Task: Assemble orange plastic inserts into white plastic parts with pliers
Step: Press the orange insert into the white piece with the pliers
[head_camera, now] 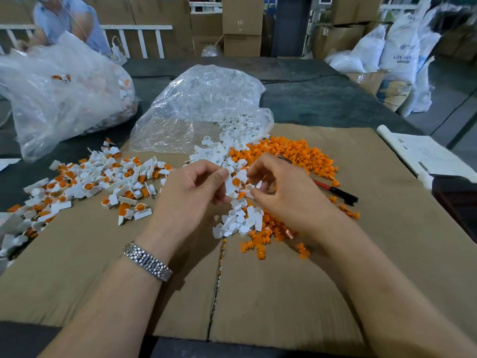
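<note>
Left hand (196, 188) pinching white part (230, 183), bag (206, 104) of white parts

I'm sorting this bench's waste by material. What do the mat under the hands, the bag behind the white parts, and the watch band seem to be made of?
Mat: brown corrugated cardboard, matte; a flap seam runs down its middle.
Bag: thin clear plastic film, glossy and crinkled; white parts show through.
Watch band: looks like polished metal links, silvery with bright glints; plated plastic can't be ruled out.

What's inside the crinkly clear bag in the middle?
The clear bag holds small white plastic parts, spilling from its open mouth onto the cardboard. Crinkled plastic hides what lies deeper inside.
</note>
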